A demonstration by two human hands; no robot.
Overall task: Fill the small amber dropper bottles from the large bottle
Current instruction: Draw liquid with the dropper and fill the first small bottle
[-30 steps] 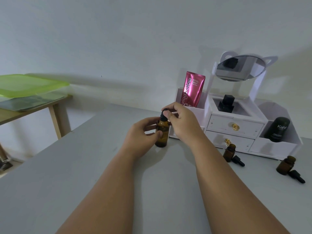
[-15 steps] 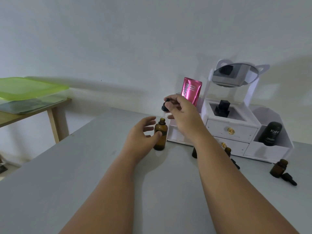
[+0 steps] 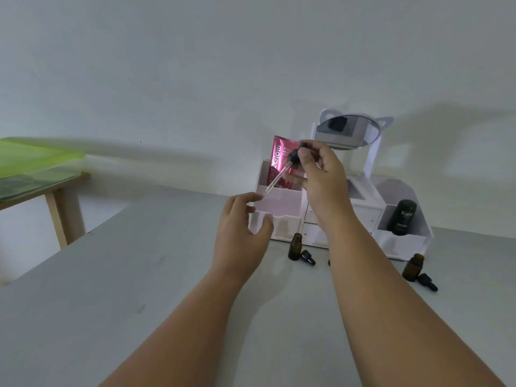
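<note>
My right hand (image 3: 321, 177) is raised in front of the white organizer and pinches a dropper (image 3: 282, 171) by its black bulb. The glass pipette slants down-left, its tip just above my left fingers. My left hand (image 3: 240, 233) hovers over the grey table (image 3: 125, 289) with fingers apart and nothing visible in it. The large amber bottle is not visible; it may be behind my left hand. One small amber bottle (image 3: 295, 246) stands uncapped by the organizer, its black dropper cap (image 3: 307, 257) lying beside it. Another small bottle (image 3: 413, 270) and cap (image 3: 427, 282) are at the right.
A white desk organizer (image 3: 282, 216) with drawers and a round mirror (image 3: 347, 132) stands against the wall. It holds a pink pouch (image 3: 279, 157) and a dark Kahf container (image 3: 402, 217). A wooden side table with a green lid (image 3: 36, 160) is at the left.
My right hand has lifted the dropper out of the large bottle and raised it, baring the pipette. My left hand has let go of the bottle, which is now out of sight.
</note>
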